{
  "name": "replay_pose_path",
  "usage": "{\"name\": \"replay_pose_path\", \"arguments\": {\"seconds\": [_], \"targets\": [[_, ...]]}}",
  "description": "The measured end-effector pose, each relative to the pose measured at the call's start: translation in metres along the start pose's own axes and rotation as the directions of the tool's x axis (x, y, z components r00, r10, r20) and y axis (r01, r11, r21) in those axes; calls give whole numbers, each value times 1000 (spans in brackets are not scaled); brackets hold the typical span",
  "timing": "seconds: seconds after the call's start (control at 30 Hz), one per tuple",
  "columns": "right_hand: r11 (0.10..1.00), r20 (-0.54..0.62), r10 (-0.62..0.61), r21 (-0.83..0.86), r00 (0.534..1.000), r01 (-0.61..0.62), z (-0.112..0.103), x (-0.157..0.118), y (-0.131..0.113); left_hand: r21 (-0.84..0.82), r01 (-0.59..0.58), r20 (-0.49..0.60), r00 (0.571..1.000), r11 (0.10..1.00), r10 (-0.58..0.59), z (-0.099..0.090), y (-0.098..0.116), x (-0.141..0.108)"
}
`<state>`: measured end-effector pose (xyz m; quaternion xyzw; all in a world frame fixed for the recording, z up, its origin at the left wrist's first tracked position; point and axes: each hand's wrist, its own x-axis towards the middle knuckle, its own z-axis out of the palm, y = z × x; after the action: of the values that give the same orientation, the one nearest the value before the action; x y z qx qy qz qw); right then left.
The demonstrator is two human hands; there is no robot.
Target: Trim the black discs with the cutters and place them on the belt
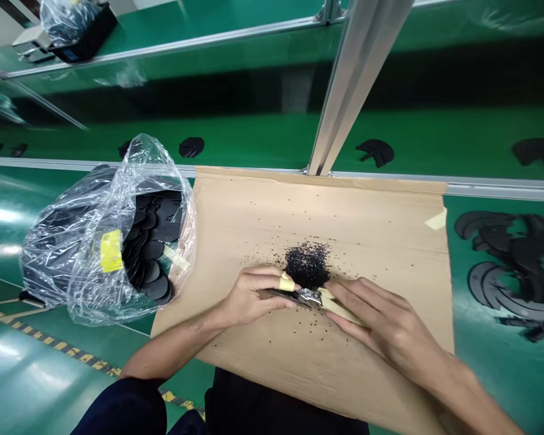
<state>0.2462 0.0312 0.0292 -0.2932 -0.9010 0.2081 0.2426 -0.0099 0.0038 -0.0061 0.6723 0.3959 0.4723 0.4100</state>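
Note:
My left hand (254,296), with pale tape around one finger, pinches a thin black piece (278,294). My right hand (372,314) grips small metal snips (309,296) with pale wrapped handles, their jaws at that piece. The hands nearly meet just below a heap of black rubber crumbs (307,264), which lies on a tan cardboard sheet (236,241) with loose crumbs scattered around it. To the left of my left hand, a clear plastic bag (72,254) lies open, holding stacked black discs (152,254). My fingers hide part of the snips.
The cardboard lies on a green workbench. Curved black rubber pieces (508,260) are piled at the right, and more lie beyond a metal rail (494,188). An aluminium post (358,78) rises behind the sheet. Another bag sits on a black box (79,30) at the far upper left.

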Motion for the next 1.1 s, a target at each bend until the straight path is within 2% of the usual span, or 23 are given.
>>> {"name": "replay_pose_path", "arguments": {"seconds": [0.1, 0.17, 0.23, 0.33, 0.43, 0.5, 0.57, 0.67, 0.73, 0.83, 0.9, 1.0, 1.1], "targets": [[1000, -26, 12, -20, 1000, -12, 0, -1, 2, 15, 46, -7, 999, 999, -46, 0, 2, 1], [995, -37, 34, -92, 999, -38, -1, 0, 3, 48, 49, -9, 999, 998, -49, -1, 4, 3], [980, -37, 32, -196, 999, -38, -1, 2, 1, 111, 17, 13, 1000, 994, -18, -1, 7, 6], [946, -22, -15, -325, 1000, 7, -3, 4, -3, 271, -53, 113, 993, 961, 23, -1, 11, 11], [937, -34, -3, -350, 999, -9, -8, 1, -5, 366, -104, 170, 985, 925, 44, -2, 12, 15], [966, -62, 67, -247, 996, -80, -11, -4, -6, 323, -74, 116, 993, 943, 38, -3, 12, 15], [979, -80, 193, -50, 978, -197, -10, -9, -8, 210, 33, 12, 999, 977, -36, -3, 11, 13], [907, -100, 375, 246, 922, -342, 3, -10, -14, -43, 193, -93, 976, 980, -196, 2, 10, 9], [866, -148, 419, 360, 896, -346, 15, -6, -20, -182, 211, -102, 967, 960, -231, 8, 9, 6], [900, -257, 355, 355, 899, -254, 27, 3, -26, -213, 173, -69, 979, 962, -192, 14, 9, 4], [957, -306, 228, 247, 924, -154, 28, 7, -30, -93, 110, -26, 993, 990, -113, 14, 10, 4], [997, -305, 19, 82, 952, 6, 21, 10, -35, 144, -72, 85, 995, 987, 61, 9, 12, 7], [989, -244, -32, 133, 969, 66, 9, 8, -36, 204, -185, 152, 976, 961, 155, 4, 12, 9]]}}
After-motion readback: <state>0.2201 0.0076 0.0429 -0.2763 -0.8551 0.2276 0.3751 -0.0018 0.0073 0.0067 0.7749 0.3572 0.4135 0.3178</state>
